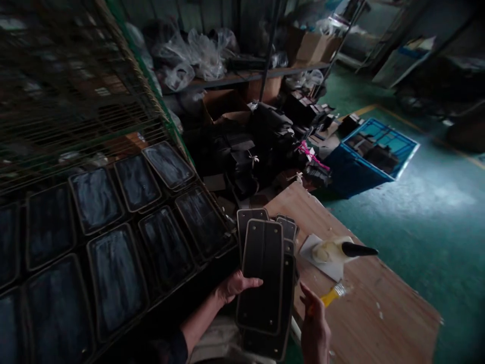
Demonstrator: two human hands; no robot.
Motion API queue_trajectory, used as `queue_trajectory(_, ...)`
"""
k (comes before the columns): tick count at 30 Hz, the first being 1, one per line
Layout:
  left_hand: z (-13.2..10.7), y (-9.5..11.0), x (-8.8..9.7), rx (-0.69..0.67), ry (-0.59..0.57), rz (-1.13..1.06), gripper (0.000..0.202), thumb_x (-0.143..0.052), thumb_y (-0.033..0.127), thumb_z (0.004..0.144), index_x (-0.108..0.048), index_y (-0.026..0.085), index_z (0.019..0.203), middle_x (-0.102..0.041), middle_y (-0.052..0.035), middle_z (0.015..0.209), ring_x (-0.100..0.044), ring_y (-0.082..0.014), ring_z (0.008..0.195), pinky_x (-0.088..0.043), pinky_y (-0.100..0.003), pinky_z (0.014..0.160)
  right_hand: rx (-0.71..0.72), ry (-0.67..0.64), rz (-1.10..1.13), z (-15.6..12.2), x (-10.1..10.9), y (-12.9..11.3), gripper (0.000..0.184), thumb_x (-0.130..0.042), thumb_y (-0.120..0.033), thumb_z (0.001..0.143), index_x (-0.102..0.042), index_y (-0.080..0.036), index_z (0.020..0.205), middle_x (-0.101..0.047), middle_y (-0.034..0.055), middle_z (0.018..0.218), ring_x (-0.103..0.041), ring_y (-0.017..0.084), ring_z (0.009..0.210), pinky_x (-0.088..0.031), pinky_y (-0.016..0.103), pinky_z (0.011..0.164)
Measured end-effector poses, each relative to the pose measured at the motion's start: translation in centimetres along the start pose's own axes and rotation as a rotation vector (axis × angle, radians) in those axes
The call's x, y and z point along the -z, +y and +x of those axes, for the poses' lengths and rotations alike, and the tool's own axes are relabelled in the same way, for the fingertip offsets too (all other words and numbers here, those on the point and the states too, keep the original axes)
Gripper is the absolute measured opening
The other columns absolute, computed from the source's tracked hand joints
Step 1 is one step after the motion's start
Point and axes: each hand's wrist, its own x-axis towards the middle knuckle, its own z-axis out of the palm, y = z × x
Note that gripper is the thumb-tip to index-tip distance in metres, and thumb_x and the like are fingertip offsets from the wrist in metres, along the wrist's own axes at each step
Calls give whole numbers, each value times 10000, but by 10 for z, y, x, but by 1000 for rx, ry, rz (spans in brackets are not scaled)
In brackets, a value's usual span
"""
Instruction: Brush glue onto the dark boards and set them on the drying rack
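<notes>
My left hand [232,288] grips the left edge of a dark rectangular panel [263,275] with a pale rim, held upright over a stack of similar panels [286,237] on the wooden table [379,318]. My right hand [315,328] is closed round a yellow-handled brush [333,294], just right of the panel. A bowl of pale glue [329,250] with a dark pointed tool resting in it sits on a white sheet behind the brush.
To the left, a wire rack [76,111] holds several dark panels smeared with white, lying flat. Behind are shelves with plastic bags and cardboard boxes, a heap of dark parts, and a blue crate [373,151] on the green floor.
</notes>
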Motion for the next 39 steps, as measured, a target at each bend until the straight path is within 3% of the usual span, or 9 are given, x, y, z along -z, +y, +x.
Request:
queue_trajectory(2,34,-13,-7,57,-7,13,569,-793,308,691,-639,188,1225,-627,-116,1274,-546,-304,1223,-412,-466,1065,-28,-73,9,6,24,38,370,-396,-424,929,-558,-297,1237,-675,61,1148,-686,259,963,-582,409,765)
queue_trajectory(5,91,-27,-15,136,-31,58,564,-812,308,665,-657,164,1188,-642,-130,1246,-575,-303,1186,-436,-467,1039,-113,-137,-48,21,56,88,415,-433,-442,920,-554,-310,1294,-727,43,986,-710,236,867,-587,324,677)
queue_trajectory(9,173,-48,-9,244,-45,94,611,-843,314,614,-656,133,1167,-660,-149,1207,-634,-295,1091,-482,-465,983,-172,-93,-58,52,78,133,424,-421,-435,933,-582,-277,1293,-684,30,809,-678,166,673,-556,260,617)
queue_trajectory(13,241,-78,15,300,165,243,618,-880,310,529,-673,92,1068,-711,-153,1077,-679,-287,974,-530,-440,902,-197,-82,36,84,72,166,401,-407,-382,956,-563,-273,1309,-595,34,858,-627,142,709,-544,263,622)
queue_trajectory(16,267,-99,30,299,387,451,531,-868,270,538,-655,83,987,-724,-146,1000,-689,-275,917,-550,-400,833,-263,8,130,104,64,187,374,-433,-385,954,-576,-254,1273,-608,44,911,-624,145,745,-535,255,599)
queue_trajectory(20,266,-119,37,211,633,852,429,-800,277,653,-590,127,996,-708,-128,987,-681,-258,912,-535,-355,786,-334,73,87,128,59,209,394,-442,-431,949,-580,-216,1249,-660,45,881,-637,150,716,-528,271,642)
queue_trajectory(24,247,-135,36,199,721,1224,422,-738,286,732,-531,176,1084,-678,-99,1007,-658,-249,940,-502,-335,782,-342,17,-41,149,53,229,454,-423,-519,936,-618,-192,1183,-682,48,809,-657,170,710,-516,277,669)
queue_trajectory(31,222,-156,34,119,824,1422,286,-689,340,774,-540,199,974,-572,-65,999,-602,-209,904,-466,-287,714,-310,-52,-167,181,32,258,549,-361,-600,929,-616,-183,1178,-693,42,754,-658,177,679,-484,269,657)
queue_trajectory(39,218,-156,32,111,842,1407,262,-683,352,765,-459,214,769,-519,1,797,-547,-175,750,-406,-264,641,-215,-25,-239,181,30,254,505,-370,-576,945,-632,-184,1126,-714,38,757,-678,187,698,-461,258,642)
